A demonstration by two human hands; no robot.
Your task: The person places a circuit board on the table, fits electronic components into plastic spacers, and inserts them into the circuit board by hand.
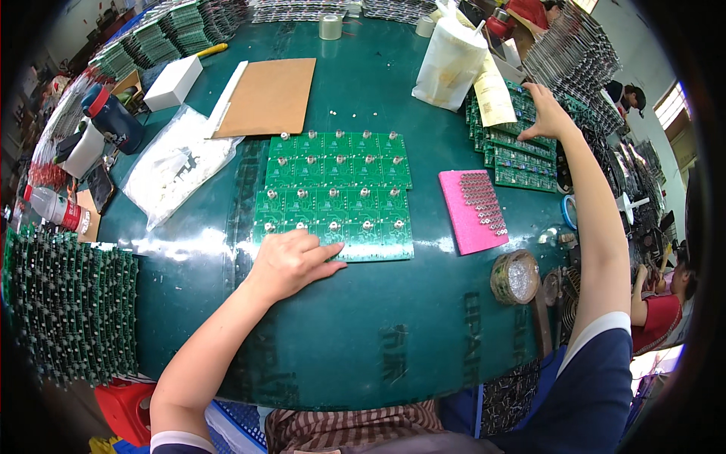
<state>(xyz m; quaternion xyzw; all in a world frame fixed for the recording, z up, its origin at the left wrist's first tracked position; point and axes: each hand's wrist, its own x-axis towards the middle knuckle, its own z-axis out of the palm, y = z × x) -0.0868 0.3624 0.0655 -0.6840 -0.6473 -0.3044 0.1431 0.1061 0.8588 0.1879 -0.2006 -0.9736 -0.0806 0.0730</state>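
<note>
Two green circuit board panels lie one behind the other on the table, the far panel and the near panel, each with rows of small upright round parts. At the near panel's front edge is my left hand, fingers curled, index on the board and thumb along its edge. My right hand reaches to the far right, thumb and fingers spread apart at a stack of populated circuit boards. Between them, a pink foam block carries rows of small metal-topped round parts.
A clear bag of white parts, brown cardboard and a blue bottle stand left. More boards fill the near left. A tape roll sits right; a white drink bag stands behind. Co-workers are at far right.
</note>
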